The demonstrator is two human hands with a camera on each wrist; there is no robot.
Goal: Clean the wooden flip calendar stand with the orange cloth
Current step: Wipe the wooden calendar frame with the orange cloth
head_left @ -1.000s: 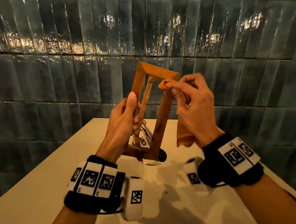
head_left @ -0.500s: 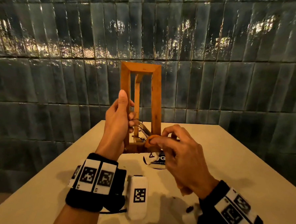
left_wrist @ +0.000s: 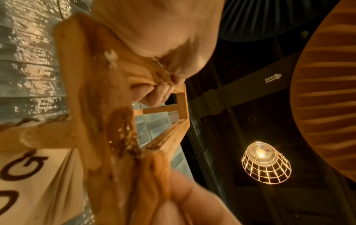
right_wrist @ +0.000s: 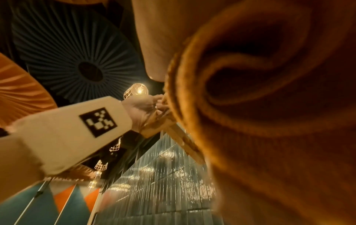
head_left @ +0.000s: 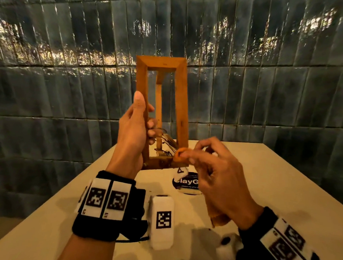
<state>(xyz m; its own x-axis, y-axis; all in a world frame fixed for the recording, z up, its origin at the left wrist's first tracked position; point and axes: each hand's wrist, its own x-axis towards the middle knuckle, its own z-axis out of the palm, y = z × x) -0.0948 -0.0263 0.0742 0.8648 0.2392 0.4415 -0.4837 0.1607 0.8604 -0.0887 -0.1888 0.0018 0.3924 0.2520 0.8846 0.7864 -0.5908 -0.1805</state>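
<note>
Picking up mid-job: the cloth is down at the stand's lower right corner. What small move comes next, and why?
Probably slide the orange cloth leftward along the bottom rail of the wooden flip calendar stand. The right hand pinches the cloth against the lower right corner, and the left hand grips the left post and holds the stand upright, so that rail is the nearest stretch to wipe.

Wooden flip calendar stand (head_left: 161, 111) — open rectangular frame, upright, above table (head_left: 263, 184). Orange cloth (head_left: 180, 154) — bunched, pressed against stand's lower right corner.

right hand (head_left: 214, 172) with orange cloth (head_left: 180, 155) now at stand's (head_left: 180, 94) lower right corner
</note>
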